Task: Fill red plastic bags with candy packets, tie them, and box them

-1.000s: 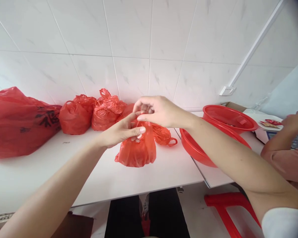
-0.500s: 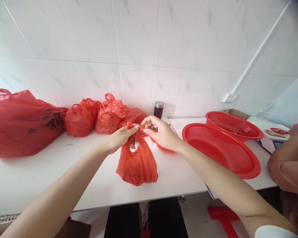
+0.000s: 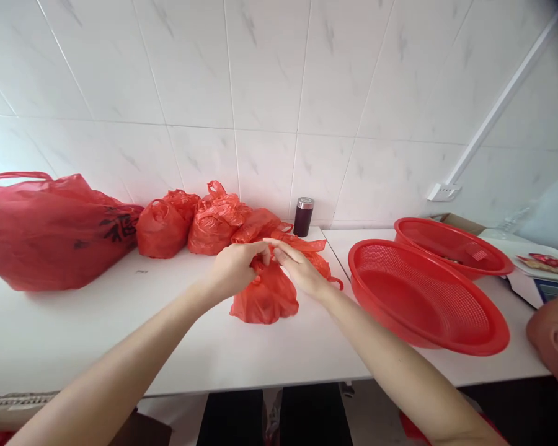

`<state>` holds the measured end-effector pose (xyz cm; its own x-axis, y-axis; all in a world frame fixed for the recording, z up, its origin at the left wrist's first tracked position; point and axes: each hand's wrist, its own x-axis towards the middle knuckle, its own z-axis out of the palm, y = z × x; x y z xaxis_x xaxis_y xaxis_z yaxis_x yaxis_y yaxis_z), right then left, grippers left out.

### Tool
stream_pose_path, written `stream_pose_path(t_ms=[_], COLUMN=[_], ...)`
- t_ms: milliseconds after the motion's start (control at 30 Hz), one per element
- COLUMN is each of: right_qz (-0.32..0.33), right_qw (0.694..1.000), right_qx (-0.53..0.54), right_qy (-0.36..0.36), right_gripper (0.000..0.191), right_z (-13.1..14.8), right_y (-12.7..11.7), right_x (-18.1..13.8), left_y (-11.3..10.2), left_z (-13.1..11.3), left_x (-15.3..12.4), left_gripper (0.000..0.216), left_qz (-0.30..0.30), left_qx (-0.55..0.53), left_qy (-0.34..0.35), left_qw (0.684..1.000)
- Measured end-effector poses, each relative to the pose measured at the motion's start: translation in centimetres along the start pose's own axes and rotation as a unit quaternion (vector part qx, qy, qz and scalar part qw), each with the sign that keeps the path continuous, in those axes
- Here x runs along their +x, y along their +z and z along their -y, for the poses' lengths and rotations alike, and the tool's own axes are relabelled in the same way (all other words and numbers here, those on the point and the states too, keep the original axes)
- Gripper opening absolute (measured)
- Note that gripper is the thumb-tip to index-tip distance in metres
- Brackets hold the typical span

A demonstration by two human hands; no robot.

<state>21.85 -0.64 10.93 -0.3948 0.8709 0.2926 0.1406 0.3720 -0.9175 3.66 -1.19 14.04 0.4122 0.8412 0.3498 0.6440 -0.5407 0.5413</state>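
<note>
Both of my grips meet at the top of the bag, which sits on the counter in front of the flask, a little to its left and nearer to me. My left grip is curled shut around the gathered neck of the bag, knuckles toward the flask. My right grip lies with its fingers stretched nearly straight across the plastic, tips touching the left. Its thumb is hidden, so I cannot tell whether it pinches anything or only presses. The bag's full belly sags toward me from the neck, so its long axis runs from the grips away from the flask, leaning slightly left. The belly lies below and between my two wrists, the left a shade nearer to it. A loose bag lies crumpled between the right grip and the flask and seems to touch the bag. Left of the flask two tied bags lean by the wall, and well beyond them is a big bag. Right of the flask stand two baskets, one behind the other, and past them, at the edge of view, is another person's hand.
</note>
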Motion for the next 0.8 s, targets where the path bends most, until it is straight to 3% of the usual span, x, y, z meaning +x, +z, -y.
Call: stream_pose_path(t_ms=[133,233,333,467,567,667,800], right_qz=[-0.015,0.028,0.034,-0.026,-0.102,-0.164,-0.238], right_qw=[0.998,0.997,0.999,0.999,0.993,0.980,0.962], right_qx=[0.057,0.065,0.033,-0.032,-0.025,-0.032,-0.103], right_qy=[0.003,-0.009,-0.002,0.012,0.059,0.107,0.084], right_gripper=[0.046,0.036,0.028,0.032,0.039,0.043,0.039], right_z=[-1.5,-1.4,-1.2,-2.4,-5.3,-8.6,-10.5], right_y=[0.4,0.6,0.9,0.3,-1.7,-3.5,-2.5], right_x=[0.2,-0.1,-0.4,-0.8,-1.1,-1.1,-0.8], left_y=[1.4,2.0,2.3,1.7,0.8,0.3,1.3], left_z=[1.0,1.6,2.0,3.4,5.4,7.2,7.8], left_x=[-0.2,-0.3,-0.6,-1.8,-3.8,-5.9,-6.1], left_gripper=[0.036,0.032,0.036,0.038,0.029,0.037,0.047], left_qz=[-0.099,-0.101,-0.062,0.000,0.032,0.072,0.044], left_qx=[0.093,0.093,0.092,0.095,0.047,-0.036,-0.082], left_qy=[0.043,0.049,0.049,0.011,-0.076,-0.158,-0.193], left_qw=[0.990,0.989,0.993,0.995,0.995,0.984,0.977])
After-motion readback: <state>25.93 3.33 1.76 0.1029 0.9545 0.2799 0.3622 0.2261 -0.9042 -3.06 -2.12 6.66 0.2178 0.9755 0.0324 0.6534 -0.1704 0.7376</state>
